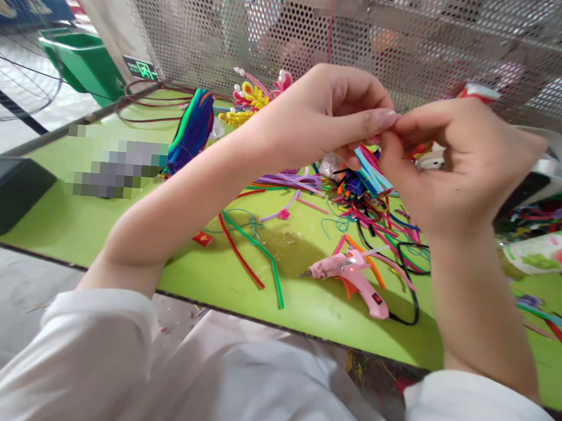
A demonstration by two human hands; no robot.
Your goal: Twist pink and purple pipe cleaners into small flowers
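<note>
Left hand (325,113) and right hand (453,162) both pinch blue strips (371,172) above the glue gun (351,274); I judge assembly midway, loose strips unused.

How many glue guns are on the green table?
1: the pink glue gun lies on the green table, below the right hand. Others could be hidden under the strip clutter.

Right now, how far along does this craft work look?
Done: a finished yellow-and-pink flower piece stands at the back of the green table. In hand: left hand and right hand pinch light-blue strips together. Left: loose coloured strips lie scattered, with the pink glue gun lying unused.
</note>
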